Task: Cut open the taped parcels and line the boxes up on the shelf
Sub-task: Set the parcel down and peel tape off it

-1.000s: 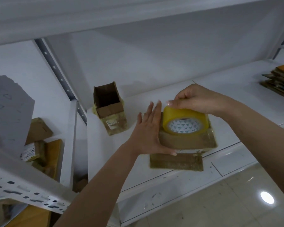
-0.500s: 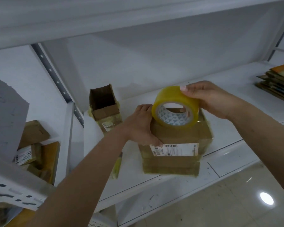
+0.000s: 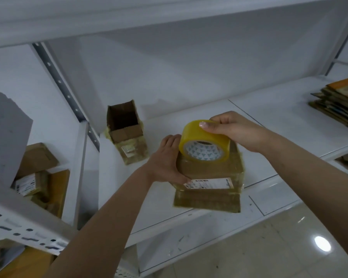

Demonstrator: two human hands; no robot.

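A taped parcel (image 3: 210, 173) is being steadied near the front edge of the white shelf (image 3: 279, 117), with a flap hanging over that edge. It is being gripped at its left side by the left hand (image 3: 166, 159), fingers wrapped over the far top edge, while a roll of yellow tape (image 3: 204, 142) is being held on top by the right hand (image 3: 237, 131), its fingers curled over the rim. The parcel is being judged as light, stiff cardboard, made slippery by its glossy tape wrap, so opposite side walls are being favoured for holding. One taped parcel, one opened box (image 3: 127, 131) standing well to its left, and one tape roll are being counted on this shelf.
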